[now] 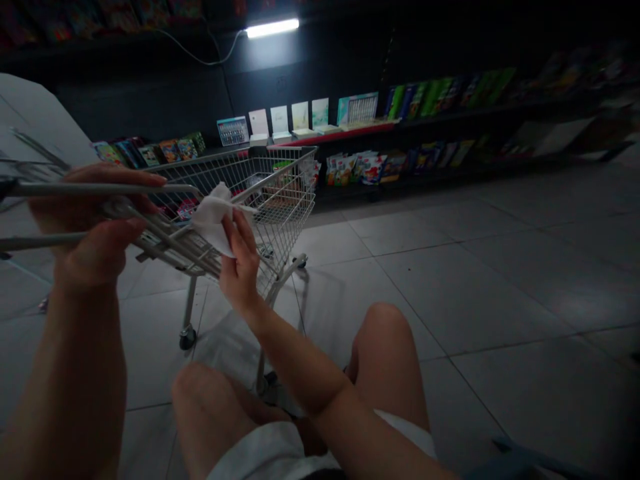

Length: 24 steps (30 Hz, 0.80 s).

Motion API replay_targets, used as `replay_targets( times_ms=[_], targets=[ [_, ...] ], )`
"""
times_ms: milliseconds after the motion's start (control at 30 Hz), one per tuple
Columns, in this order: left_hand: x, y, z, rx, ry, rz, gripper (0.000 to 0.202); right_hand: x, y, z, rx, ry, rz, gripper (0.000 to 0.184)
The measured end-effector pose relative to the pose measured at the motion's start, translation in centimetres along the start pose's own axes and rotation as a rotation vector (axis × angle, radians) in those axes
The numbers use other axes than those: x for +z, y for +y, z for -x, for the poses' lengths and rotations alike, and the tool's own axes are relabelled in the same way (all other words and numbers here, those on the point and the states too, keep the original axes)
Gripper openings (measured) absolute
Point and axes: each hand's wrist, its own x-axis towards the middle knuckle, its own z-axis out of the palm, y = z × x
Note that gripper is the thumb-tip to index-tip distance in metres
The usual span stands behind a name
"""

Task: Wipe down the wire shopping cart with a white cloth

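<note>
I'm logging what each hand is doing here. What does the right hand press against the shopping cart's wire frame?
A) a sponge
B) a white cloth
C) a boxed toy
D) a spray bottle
B: the right hand holds a white cloth against the rim of the shopping cart, while the left hand grips the cart's metal bars.

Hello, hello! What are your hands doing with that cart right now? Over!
Left hand gripping cart bars. Right hand pressing white cloth on cart frame. Nothing blocking.
</note>
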Motion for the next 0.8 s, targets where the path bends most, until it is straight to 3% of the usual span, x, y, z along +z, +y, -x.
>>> replay_targets(
  times_ms=[67, 133, 233, 333, 467, 567, 667, 733, 800],
  targets=[
    [0.0, 0.5, 0.1, 0.041, -0.012, 0.034, 0.031, -1.2, 0.8, 0.5, -0.124, -0.026, 0.035, 0.055],
    [-0.1, 0.9, 0.2, 0.048, -0.022, 0.041, 0.029, -2.2, 3.5, 2.3, -0.179, -0.016, 0.007, 0.054],
    [-0.3, 1.1, 0.2, 0.047, -0.014, 0.102, 0.028, -2.5, 6.7, 5.7, -0.126, 0.09, -0.004, 0.054],
    [-0.6, 0.7, 0.1, 0.037, -0.012, 0.131, 0.027, -2.0, 5.3, 6.7, -0.021, 0.165, -0.001, 0.056],
    [-1.6, -0.1, 0.0, 0.155, -0.068, -0.046, 0.021, -2.5, 1.4, 4.0, -0.121, 0.01, 0.01, 0.061],
    [-2.4, 0.0, 0.2, 0.235, -0.046, -0.19, 0.031, -3.9, 3.3, 3.1, -0.251, -0.136, 0.003, 0.061],
    [-2.6, 1.0, 0.5, 0.192, 0.014, -0.25, 0.033, -5.1, 7.3, 4.3, -0.192, -0.229, -0.001, 0.062],
    [-2.3, 1.9, 0.6, 0.118, 0.003, -0.317, 0.028, -5.6, 8.5, 4.9, -0.082, -0.175, -0.009, 0.061],
    [-1.6, 2.8, 0.6, 0.069, -0.048, -0.358, 0.022, -6.0, 7.3, 4.1, -0.054, -0.035, -0.037, 0.056]
  ],
)
